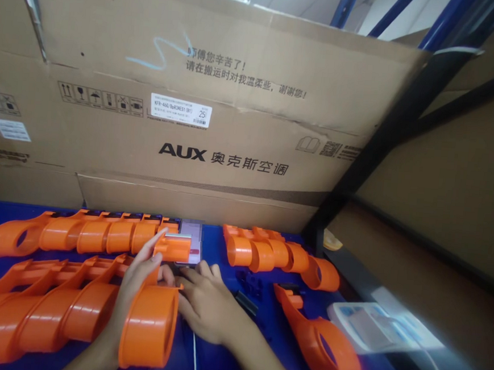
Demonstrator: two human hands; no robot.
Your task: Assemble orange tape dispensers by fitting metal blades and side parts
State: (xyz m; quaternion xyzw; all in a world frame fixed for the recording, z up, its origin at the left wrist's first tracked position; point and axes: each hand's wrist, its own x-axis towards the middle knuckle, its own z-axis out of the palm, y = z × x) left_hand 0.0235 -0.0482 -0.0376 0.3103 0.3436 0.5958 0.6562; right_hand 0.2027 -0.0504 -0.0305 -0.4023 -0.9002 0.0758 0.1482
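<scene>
My left hand (142,265) is closed around an orange plastic part with a wide ring at one end (149,328). The ring hangs nearest me, and the narrow end, with a small silvery rod (178,236) along its top, points away. My right hand (207,304) is beside it with fingers bent and closed, close to my left fingertips. Whatever sits between the right fingers is hidden. Just beyond both hands lies a phone (195,243) with a lit screen, partly covered by the orange part.
Similar orange parts stand in rows at far left (93,235), near left (48,317) and far right (262,254). One lies apart (324,345) by a white-and-blue tray-like object (383,327). Small dark pieces (250,285) lie right of my hand. A cardboard sheet (245,105) stands behind the blue table.
</scene>
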